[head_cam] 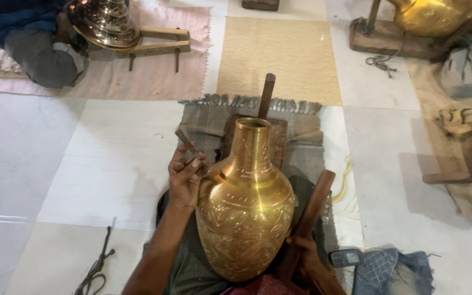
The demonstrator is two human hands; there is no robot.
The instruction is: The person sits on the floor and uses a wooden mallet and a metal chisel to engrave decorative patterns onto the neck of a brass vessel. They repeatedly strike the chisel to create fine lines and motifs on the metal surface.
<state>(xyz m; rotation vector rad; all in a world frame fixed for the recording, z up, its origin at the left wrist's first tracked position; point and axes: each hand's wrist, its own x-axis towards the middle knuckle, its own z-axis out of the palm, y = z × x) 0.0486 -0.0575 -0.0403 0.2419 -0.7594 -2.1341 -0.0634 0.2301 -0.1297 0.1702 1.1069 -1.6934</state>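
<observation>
A large engraved brass vase [245, 210] rests tilted in my lap, its neck pointing away from me. My left hand [186, 177] holds a short metal chisel [187, 143] with its tip against the vase's shoulder. My right hand [304, 254] grips the lower end of a dark wooden mallet stick [308, 218], which leans beside the vase's right side. A wooden block with an upright peg [267, 104] lies beyond the vase's mouth on a grey fringed mat [301, 134].
Another person sits at top left with a brass piece [105, 22] on a wooden stand. A second brass vessel [435, 15] stands at top right. A phone [346, 257] and blue cloth [391, 270] lie at my right; a cord [96, 267] lies lower left.
</observation>
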